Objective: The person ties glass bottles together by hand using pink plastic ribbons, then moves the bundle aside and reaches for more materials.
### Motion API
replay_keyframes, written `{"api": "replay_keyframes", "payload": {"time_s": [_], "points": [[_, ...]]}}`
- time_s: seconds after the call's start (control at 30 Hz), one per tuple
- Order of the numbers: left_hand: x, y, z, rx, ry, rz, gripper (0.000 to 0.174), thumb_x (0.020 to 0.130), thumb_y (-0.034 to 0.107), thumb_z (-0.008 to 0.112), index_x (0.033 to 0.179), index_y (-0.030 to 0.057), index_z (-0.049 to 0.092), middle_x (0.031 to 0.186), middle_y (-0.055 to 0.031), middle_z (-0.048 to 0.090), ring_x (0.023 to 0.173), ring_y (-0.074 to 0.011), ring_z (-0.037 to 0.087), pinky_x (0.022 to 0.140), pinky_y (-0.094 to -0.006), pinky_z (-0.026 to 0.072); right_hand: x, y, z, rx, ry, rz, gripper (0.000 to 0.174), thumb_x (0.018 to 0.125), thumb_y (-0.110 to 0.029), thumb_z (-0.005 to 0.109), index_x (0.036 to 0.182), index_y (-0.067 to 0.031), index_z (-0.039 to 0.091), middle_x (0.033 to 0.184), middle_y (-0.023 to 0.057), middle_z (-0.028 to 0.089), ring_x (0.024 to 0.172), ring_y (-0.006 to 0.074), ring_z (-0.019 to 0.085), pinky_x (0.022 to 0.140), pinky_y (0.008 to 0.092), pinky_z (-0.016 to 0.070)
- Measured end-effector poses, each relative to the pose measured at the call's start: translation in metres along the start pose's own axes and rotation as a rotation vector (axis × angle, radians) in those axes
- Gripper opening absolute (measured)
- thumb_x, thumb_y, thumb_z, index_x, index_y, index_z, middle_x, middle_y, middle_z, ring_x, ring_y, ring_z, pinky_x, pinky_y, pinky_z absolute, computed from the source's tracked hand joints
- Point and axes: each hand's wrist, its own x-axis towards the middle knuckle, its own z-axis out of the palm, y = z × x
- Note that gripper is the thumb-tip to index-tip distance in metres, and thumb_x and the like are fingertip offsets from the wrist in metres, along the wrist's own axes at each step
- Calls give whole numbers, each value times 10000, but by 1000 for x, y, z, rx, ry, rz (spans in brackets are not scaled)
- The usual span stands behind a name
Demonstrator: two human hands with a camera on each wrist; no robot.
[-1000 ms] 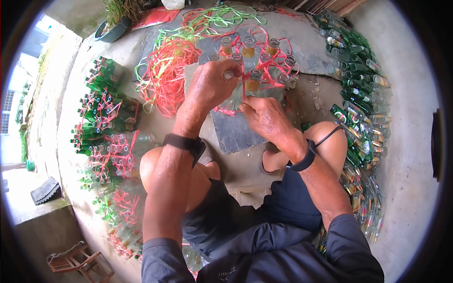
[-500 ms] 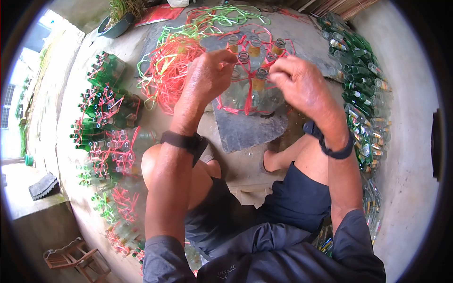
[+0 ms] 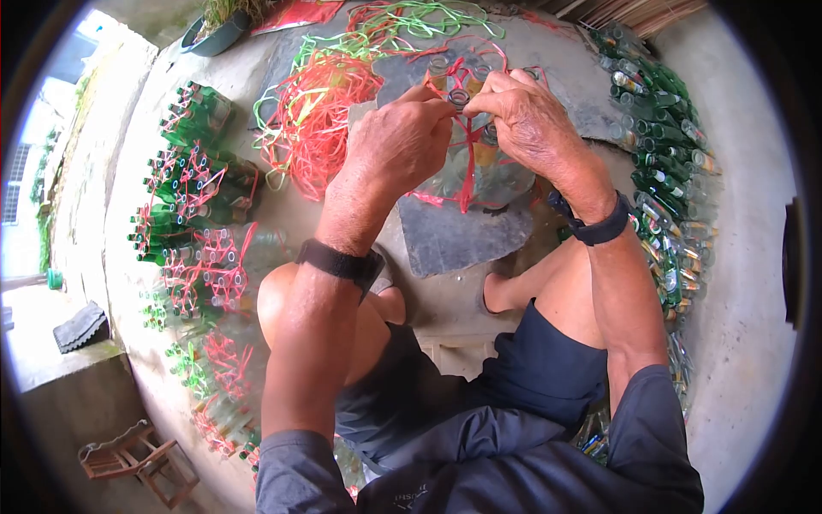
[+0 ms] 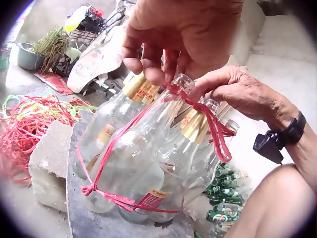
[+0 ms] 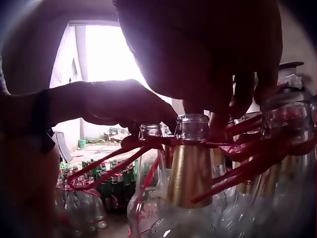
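Note:
Clear glass bottles with gold neck labels stand in a bundle, bound low down by red plastic string. My left hand is at the neck of a near bottle, its fingertips pinching the red string there. From the other side my right hand pinches string at the same neck, thumb and forefinger close to the left fingertips. A loop of string hangs from this neck in the left wrist view. Dark in the right wrist view, the right hand hides part of the bottle tops.
The bundle stands on a dark slab. A tangled heap of red and green string lies to its left. Tied bottle bundles line the left side; loose bottles are piled along the right wall. A potted plant stands far left.
My right hand rose from low on the front string, swung out to the right, then came left to the bottle neck. My left hand stays near the necks, now closer to the right.

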Motion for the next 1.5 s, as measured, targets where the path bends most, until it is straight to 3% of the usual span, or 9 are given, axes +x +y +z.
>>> {"api": "replay_keyframes", "payload": {"time_s": [0.53,0.67,0.83,1.03,1.33,1.5], "points": [[-4,1,3,50,7,-12,235,1009,140,575,1135,74,763,1116,-137,735,982,-361,726,846,-456,585,0,10,5,82,59,-53,297,851,28,574,944,-134,805,966,62,736,956,320,647,893,466,532],[1,0,-3,25,52,4,211,996,135,615,1117,63,773,1084,-138,745,959,-366,732,820,-448,584,2,16,-9,178,128,23,288,831,56,565,944,-94,784,954,92,727,973,335,652,923,461,535],[1,-1,-8,-69,27,-40,205,979,148,687,1129,55,792,1032,-126,759,813,-280,750,752,-395,588,-3,21,-11,131,125,67,291,834,59,564,978,-77,777,963,134,715,998,360,679,944,467,544],[2,-7,-4,-43,56,-14,202,975,145,700,1126,55,799,993,-140,783,784,-265,759,731,-378,591,-11,35,-16,219,171,211,303,864,50,547,1035,-65,769,1005,175,705,972,398,704,858,480,574],[6,-3,-1,-42,110,-21,201,988,141,692,1134,56,802,918,-169,789,763,-236,771,714,-359,595,-21,36,-26,230,62,288,228,892,-59,609,1065,-70,758,1012,180,745,952,397,727,862,472,575],[7,0,-1,-54,103,-18,197,990,130,689,1129,49,802,907,-157,791,752,-225,765,712,-354,594,-19,32,-28,176,-18,295,237,851,-59,688,1080,-89,740,1004,155,735,978,402,713,859,475,573]]}}
